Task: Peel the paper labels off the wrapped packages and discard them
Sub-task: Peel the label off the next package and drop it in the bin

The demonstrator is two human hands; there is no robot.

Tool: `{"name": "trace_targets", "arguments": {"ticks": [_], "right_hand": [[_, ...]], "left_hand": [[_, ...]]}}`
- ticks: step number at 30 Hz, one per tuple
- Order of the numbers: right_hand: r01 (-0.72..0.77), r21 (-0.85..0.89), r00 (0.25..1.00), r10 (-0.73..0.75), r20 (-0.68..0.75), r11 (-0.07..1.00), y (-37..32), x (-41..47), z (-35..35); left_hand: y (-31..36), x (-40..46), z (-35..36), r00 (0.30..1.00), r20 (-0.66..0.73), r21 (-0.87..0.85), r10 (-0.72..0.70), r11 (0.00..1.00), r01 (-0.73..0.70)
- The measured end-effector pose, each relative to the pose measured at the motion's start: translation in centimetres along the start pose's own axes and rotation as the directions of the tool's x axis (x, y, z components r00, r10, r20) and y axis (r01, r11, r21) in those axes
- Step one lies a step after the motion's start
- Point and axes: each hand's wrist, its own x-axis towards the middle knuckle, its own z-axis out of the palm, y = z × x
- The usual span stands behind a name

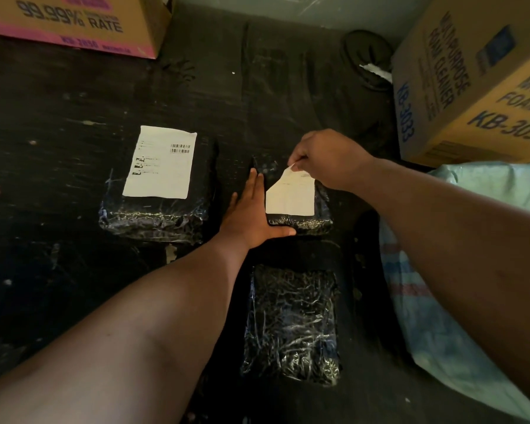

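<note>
Label point(289, 197) half-lifted off the middle package point(320, 209), far corner pinched in the right hand point(325, 160), left hand point(251, 215) flat and open against its left edge, labelled package point(156, 209) left, bare package point(291, 325) near.

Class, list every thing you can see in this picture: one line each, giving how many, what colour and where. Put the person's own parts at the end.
Wrapped packages: 3, black and shiny, on the dark floor: labelled package at left, package being peeled at centre, bare package nearest the camera.
Paper labels: 2, white: flat label on the left package; half-peeled label on the centre one.
Cardboard boxes: 2, brown: pink-printed box top left; blue-printed box top right.
Woven sack: 1, pale green-blue, right edge.
Dark round object: 1, top centre-right, unclear what.
Left hand: flat, pressing beside the centre package.
Right hand: pinching the label's lifted corner.
</note>
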Motion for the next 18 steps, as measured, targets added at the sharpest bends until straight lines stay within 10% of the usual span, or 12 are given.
{"name": "trace_targets", "arguments": {"ticks": [18], "right_hand": [[-0.085, 0.074, 0.996, 0.088, -0.033, 0.994, -1.7, -4.4, -1.6]], "left_hand": [[0.2, -0.3, -0.3, 1.0, 0.003, 0.014, -0.009, 1.0, 0.009]]}}
